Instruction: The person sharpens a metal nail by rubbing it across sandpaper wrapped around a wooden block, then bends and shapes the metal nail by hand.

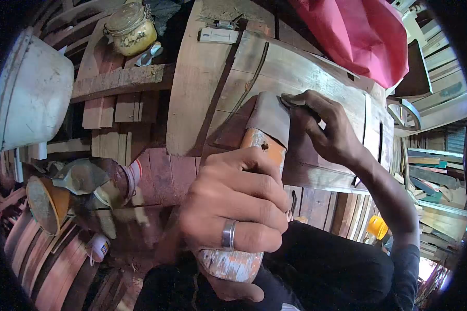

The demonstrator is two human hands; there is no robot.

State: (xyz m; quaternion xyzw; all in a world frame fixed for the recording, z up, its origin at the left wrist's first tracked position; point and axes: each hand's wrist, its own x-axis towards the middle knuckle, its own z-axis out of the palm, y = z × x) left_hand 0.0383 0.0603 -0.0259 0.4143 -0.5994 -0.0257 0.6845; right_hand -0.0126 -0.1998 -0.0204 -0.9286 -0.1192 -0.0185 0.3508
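My left hand [238, 202], with a metal ring on one finger, is wrapped round a wooden handle [231, 264] with worn orange and white paint. The handle points away from me and has a small dark hole near its upper part. A smooth grey-brown piece [270, 115] covers its far end; I cannot tell its material. My right hand [329, 124] has curled fingers, their tips at the right edge of that grey-brown piece. Something small and dark shows at these fingertips, too little to name. Beneath both hands lies a broad wooden panel [316, 78].
A pink-red cloth or bag [358, 36] lies at the back right. On the left are a white bucket [31, 93], a glass jar [131, 31], an orange-rimmed container [47, 205] and a small white cup [98, 248]. Stacked planks [436, 181] stand at the right.
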